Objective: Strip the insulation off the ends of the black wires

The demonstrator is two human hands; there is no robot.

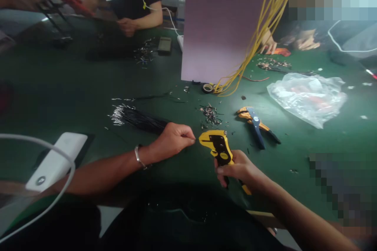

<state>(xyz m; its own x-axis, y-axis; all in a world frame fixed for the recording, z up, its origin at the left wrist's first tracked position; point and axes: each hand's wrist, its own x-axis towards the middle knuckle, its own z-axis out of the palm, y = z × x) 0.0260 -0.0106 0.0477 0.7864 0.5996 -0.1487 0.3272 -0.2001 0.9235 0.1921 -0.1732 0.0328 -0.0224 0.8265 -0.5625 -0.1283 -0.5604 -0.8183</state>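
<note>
My right hand is wrapped round the handles of a yellow and black wire stripper, its jaws pointing left. Just left of those jaws, my left hand is closed in a pinch, with a bracelet at the wrist. Whatever sits between its fingertips is too small to make out. Behind that hand lies a bundle of black wires with pale, bare-looking ends fanned out on the left. A pile of cut wire scraps is on the table beyond the stripper.
A second stripper, orange and blue, lies to the right, near a clear plastic bag. A tall pale panel with yellow wires stands ahead. A white power bank and cable are at left. Co-workers' hands are across the green table.
</note>
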